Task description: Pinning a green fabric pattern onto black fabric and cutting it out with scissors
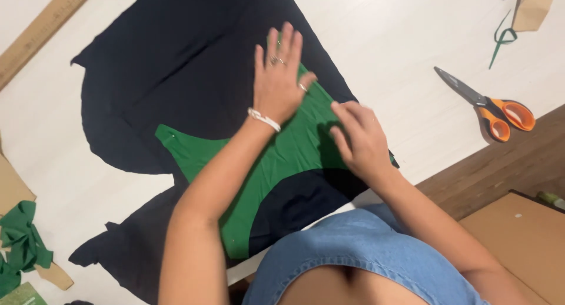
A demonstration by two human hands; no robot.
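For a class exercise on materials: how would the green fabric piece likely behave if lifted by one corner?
The green fabric piece lies flat and thin on black cloth, so it probably droops. The left hand pressing it suggests it shifts easily.

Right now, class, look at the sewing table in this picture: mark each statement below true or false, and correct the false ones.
1. The left hand lies flat on the green fabric piece. True.
2. The green fabric piece rests on top of black fabric. True.
3. The right hand holds the scissors. False: the scissors lie alone on the white table, away from both hands.
4. The scissors have blue handles. False: the handles are orange.
5. A wooden ruler lies at the table's far left corner. True.
6. The fingers of the right hand grip a pencil. False: they press on the green fabric's edge; no pencil is visible.
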